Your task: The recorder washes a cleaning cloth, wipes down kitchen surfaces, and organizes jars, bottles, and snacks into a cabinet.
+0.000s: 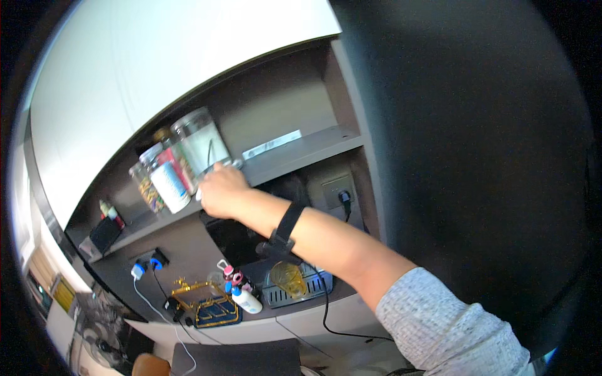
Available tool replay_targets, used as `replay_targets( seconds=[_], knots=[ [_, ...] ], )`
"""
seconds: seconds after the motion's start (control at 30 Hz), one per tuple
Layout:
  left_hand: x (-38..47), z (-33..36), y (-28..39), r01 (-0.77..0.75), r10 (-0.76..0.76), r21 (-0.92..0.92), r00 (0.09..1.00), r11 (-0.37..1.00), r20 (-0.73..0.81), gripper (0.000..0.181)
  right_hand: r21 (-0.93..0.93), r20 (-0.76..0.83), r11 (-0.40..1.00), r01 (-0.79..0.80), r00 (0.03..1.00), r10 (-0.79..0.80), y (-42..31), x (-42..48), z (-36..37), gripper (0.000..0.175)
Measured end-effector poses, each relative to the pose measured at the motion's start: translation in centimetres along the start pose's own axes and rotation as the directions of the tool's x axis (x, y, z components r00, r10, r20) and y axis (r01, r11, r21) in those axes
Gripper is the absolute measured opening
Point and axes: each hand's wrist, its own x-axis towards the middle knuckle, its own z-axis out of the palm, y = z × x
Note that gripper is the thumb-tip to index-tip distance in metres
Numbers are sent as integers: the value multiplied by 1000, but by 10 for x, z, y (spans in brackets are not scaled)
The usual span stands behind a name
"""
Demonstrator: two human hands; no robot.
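Note:
My right hand (pixel 223 190) reaches across to the edge of the grey shelf (pixel 291 155), in front of a large clear jar with pale contents (pixel 200 141). Its fingers are bent, and something small and whitish shows beside them; whether they grip it is blurred. Left of the hand stand a white bottle with blue print (pixel 170 188), a slim jar with a red label (pixel 176 167) and a jar of mixed coloured pieces (pixel 149 192). A black strap with a device and cable circles my right wrist. My left hand is out of view.
Below the shelf, the counter holds a white pump bottle (pixel 247 301), a dark bottle with a pink cap (pixel 235 277), a gold-framed rack (pixel 214 310) and a yellowish glass (pixel 289 280) on a slotted tray. A black plug sits in a wall socket (pixel 337 191). White cabinet doors (pixel 188 42) overhang.

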Motion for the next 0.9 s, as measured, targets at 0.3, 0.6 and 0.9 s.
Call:
replay_targets(
  seconds=[0.3, 0.6, 0.9],
  knots=[
    [-2, -3, 2, 7, -8, 31, 1000, 1000, 24, 68, -128, 211, 990, -63, 973, 90, 55, -26, -42, 28],
    [-3, -14, -7, 16, -16, 3, 1000, 1000, 21, 69, -199, 251, 836, -511, 799, 547, 138, -54, -85, 37],
    [-18, -37, -20, 24, -24, -27, 1000, 999, -1, 71, 150, 166, 977, -150, 978, 124, 162, -78, -106, 32]
  ],
)
